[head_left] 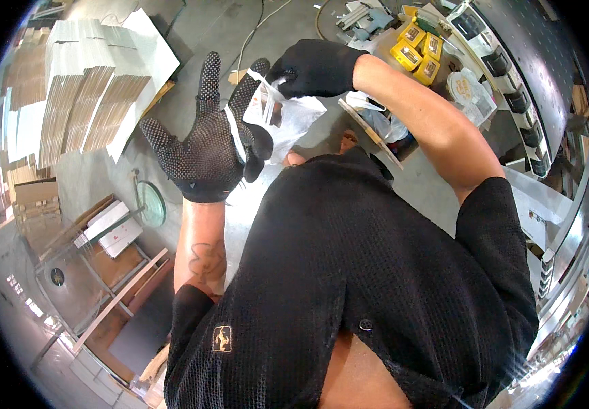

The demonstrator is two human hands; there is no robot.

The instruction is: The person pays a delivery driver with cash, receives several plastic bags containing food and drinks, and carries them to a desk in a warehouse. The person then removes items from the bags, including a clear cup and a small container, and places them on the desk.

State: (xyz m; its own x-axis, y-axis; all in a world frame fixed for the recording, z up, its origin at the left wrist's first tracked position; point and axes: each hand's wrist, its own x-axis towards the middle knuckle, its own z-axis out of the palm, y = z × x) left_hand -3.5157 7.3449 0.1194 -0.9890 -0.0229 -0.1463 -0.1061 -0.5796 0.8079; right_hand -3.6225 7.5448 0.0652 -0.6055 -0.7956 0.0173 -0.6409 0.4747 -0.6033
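Both hands wear black gloves; pale dots show on the left one. My left hand [202,150] is palm up, with the thumb and forefinger stretched wide apart and the fingers on its right side partly curled. A narrow white strip, seemingly a handle of the white plastic bag [301,116], crosses its palm side and loops by a fingertip. Close by on the right, my right hand [315,68] is closed on the bag's upper edge. The bag hangs crumpled between the hands, partly see-through; its contents cannot be made out.
Stacked flat cardboard sheets [93,88] stand at the far left. A metal-framed cart [103,273] with boxes is at the lower left, near a round green disc [151,203]. Yellow boxes [417,51] and a wooden crate [373,133] stand at right, beside a dark perforated machine table [533,48].
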